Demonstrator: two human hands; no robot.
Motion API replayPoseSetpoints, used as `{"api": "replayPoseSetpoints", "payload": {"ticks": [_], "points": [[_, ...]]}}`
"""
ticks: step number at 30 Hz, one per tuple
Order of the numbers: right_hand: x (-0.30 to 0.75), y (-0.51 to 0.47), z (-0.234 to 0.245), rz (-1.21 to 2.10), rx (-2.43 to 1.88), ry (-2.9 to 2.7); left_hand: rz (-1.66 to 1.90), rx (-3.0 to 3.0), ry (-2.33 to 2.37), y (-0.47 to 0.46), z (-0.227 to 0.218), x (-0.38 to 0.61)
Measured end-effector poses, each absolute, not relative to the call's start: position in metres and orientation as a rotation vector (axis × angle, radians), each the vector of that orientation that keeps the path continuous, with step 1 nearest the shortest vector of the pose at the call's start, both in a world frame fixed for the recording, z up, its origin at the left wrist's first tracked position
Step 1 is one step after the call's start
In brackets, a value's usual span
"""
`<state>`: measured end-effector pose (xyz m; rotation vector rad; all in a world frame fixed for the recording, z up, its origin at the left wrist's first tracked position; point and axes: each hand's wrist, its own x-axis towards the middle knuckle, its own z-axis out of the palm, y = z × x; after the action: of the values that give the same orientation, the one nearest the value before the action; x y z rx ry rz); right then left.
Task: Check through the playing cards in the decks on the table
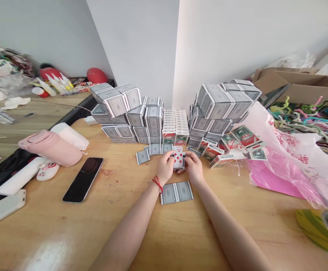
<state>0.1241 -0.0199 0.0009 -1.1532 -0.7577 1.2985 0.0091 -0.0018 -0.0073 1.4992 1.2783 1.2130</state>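
Between both hands, a playing card [178,161] with red diamonds faces me; more cards seem to lie behind it. My left hand [165,165], with a red cord at the wrist, pinches its left edge. The right edge is gripped by my right hand [193,167]. Below them on the table lie two patterned panels side by side, the left grey panel [169,193] and the right grey panel [184,191]. Loose grey-backed cards [143,157] rest just beyond my left hand. Red and green card boxes [211,151] lie beyond my right hand.
Stacked grey-patterned blocks stand at the back left [116,101] and back right [217,103], with upright card boxes [169,124] between. A phone [83,180] and pink bottle [51,147] lie left. Plastic wrap [288,150], yellow tape [312,226] and a cardboard box [302,84] are right.
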Motion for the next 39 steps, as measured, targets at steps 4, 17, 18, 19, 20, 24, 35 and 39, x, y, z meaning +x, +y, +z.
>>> {"api": "replayPoseSetpoints", "payload": {"ticks": [4,17,18,19,20,24,35,39], "points": [[0.124,-0.02,0.001,1.301,-1.157,-0.752,1.196,1.504,1.29,-0.002,-0.006,0.009],[0.125,-0.019,-0.001,1.291,-1.142,-0.743,1.185,1.506,1.306,-0.003,-0.004,0.009],[0.125,-0.019,-0.001,1.287,-1.144,-0.741,1.186,1.511,1.304,-0.003,-0.004,0.009],[0.125,-0.019,-0.002,1.286,-1.145,-0.74,1.187,1.517,1.304,-0.003,-0.003,0.008],[0.125,-0.019,-0.001,1.287,-1.146,-0.741,1.188,1.525,1.303,-0.004,-0.003,0.008],[0.125,-0.02,0.0,1.295,-1.153,-0.744,1.197,1.535,1.302,-0.004,-0.003,0.008],[0.125,-0.02,0.003,1.289,-1.177,-0.755,1.204,1.512,1.292,-0.004,0.002,0.007],[0.125,-0.02,0.002,1.295,-1.168,-0.743,1.204,1.523,1.296,-0.005,0.004,0.006]]}}
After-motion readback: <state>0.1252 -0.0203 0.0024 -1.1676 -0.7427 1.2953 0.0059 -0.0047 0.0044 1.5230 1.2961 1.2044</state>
